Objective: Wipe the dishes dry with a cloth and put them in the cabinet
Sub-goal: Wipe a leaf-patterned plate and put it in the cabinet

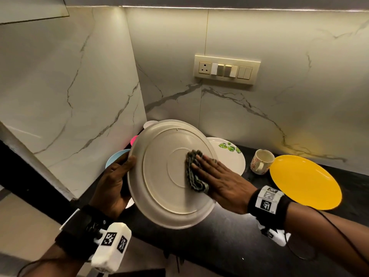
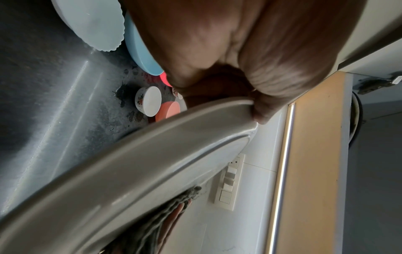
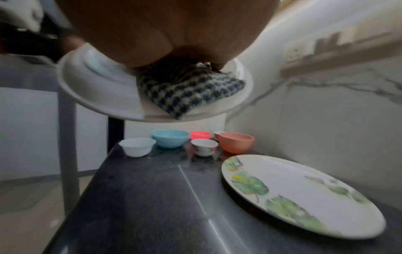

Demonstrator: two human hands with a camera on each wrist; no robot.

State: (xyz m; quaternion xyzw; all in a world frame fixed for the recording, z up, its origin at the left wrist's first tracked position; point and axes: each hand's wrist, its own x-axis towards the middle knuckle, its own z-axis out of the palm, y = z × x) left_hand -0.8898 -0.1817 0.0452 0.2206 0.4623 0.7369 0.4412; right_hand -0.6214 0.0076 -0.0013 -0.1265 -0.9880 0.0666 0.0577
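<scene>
- Gripping the beige plate (image 1: 159, 176) by its left rim, my left hand (image 1: 114, 182) has the thumb curled over the edge and the fingers behind it.
- My right hand (image 1: 223, 176) lies flat, fingers straight and together, pressing a folded checked cloth (image 1: 194, 176) against the plate just right of its middle.
- I see the plate held tilted above the near left part of the black countertop (image 1: 229, 236), its face with raised concentric rings turned towards me.
- Far left on the counter stand a white scalloped bowl (image 3: 137, 147), a blue bowl (image 3: 170, 138), a small floral cup (image 3: 204, 147) and a salmon bowl (image 3: 236, 142), all mouth up; I cannot tell their contents.
- Right of them a leaf-print plate (image 1: 231, 154) lies flat, then a floral mug (image 1: 261, 161), then a yellow plate (image 1: 303, 180).
</scene>
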